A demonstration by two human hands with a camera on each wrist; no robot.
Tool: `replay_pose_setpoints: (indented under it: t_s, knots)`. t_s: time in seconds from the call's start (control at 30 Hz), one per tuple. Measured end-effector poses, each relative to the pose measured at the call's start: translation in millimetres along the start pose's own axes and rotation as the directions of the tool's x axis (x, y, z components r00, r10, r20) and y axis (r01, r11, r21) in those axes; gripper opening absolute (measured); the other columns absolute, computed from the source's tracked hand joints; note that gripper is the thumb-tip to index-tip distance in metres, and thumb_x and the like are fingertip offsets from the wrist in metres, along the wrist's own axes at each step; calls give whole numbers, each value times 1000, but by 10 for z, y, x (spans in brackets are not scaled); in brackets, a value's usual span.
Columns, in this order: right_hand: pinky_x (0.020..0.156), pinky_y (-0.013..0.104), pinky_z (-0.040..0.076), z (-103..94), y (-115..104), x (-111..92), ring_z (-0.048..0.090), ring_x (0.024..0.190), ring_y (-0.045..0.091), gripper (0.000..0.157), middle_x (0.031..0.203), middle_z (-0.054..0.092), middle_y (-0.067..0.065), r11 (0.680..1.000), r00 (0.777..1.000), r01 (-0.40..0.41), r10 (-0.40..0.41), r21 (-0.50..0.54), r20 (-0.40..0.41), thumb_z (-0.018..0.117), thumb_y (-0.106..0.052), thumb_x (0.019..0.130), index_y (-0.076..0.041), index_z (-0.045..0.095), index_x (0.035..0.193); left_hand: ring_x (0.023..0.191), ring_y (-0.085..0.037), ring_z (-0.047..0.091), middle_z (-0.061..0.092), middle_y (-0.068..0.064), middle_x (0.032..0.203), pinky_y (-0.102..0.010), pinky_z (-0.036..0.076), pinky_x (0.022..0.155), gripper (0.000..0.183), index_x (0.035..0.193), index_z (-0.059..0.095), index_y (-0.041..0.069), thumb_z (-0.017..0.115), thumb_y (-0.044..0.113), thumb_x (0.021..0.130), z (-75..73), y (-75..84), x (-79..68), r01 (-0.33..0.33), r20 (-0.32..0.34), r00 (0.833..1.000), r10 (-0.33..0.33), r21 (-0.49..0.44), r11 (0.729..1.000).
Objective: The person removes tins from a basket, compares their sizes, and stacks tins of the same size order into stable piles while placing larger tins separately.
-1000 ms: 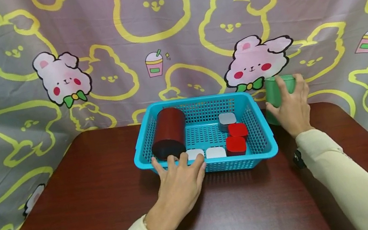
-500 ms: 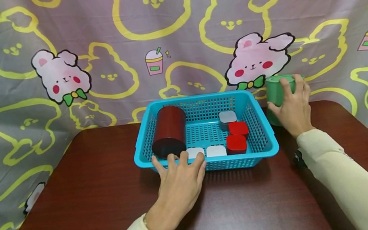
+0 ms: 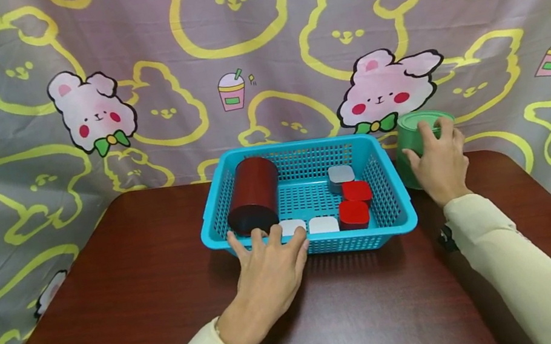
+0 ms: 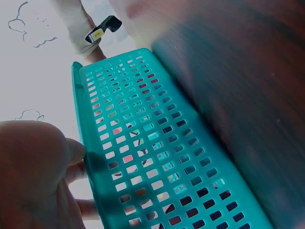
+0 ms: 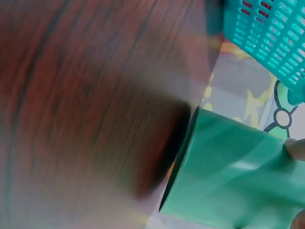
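Observation:
My left hand (image 3: 270,274) holds the near long rim of a blue plastic basket (image 3: 390,232), with the fingers over the rim. In the left wrist view the thumb is at the rim of the perforated wall (image 4: 157,143). My right hand (image 3: 441,167) grips a green cylindrical canister (image 3: 411,145) from above, at the basket's right. Its round lid faces up. In the right wrist view the canister (image 5: 233,171) has its bottom edge close over the table, with a dark shadow beside it. Fingertips press its side near the top.
Inside the basket lie a dark red cylinder (image 3: 255,191) on its side, two red square-topped containers (image 3: 353,213), two white ones (image 3: 323,225) and a grey-white one (image 3: 341,176). Dark brown table (image 3: 151,280); a patterned curtain (image 3: 262,33) stands behind it.
The green canister has tipped slightly, so more of its lid shows, and my right hand has shifted a little with it. My left hand and the basket stay put.

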State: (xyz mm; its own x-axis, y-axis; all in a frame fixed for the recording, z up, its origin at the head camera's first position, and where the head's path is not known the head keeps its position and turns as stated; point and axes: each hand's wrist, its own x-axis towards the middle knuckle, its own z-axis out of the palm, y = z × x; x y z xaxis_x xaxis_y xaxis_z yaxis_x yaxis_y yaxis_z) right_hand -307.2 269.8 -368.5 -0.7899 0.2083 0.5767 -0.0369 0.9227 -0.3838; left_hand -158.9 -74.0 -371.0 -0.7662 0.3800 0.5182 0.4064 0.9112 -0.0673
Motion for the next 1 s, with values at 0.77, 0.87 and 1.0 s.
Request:
replay_pose_setpoints:
  t_s: [0.77,0.87,1.0]
  knots:
    - [81,85,45,-73,-45,-18,44,133,59,52,155,37,28,997,997,-60,62,-56,45,64,-30,104,-13,50,151,98,-42,65,70,-12,107,-88,39,94,22,123,64,25,55,39,109,0,-14,10,-4,-15,1000,4,-1,1000]
    - [81,84,45,-77,-40,-18,45,132,60,51,155,37,29,997,997,-57,60,-58,50,64,-29,104,-12,50,150,99,-43,65,70,-12,107,-88,38,94,22,123,64,25,55,39,109,-3,-14,9,-3,-11,1000,3,-4,1000]
    - [80,84,45,-80,-31,-13,45,130,61,50,155,37,30,996,996,-59,63,-61,67,62,-29,105,-12,49,150,99,-43,65,70,-12,108,-88,38,94,22,122,64,25,55,39,109,-4,-12,7,-1,-3,1000,1,-14,1000]
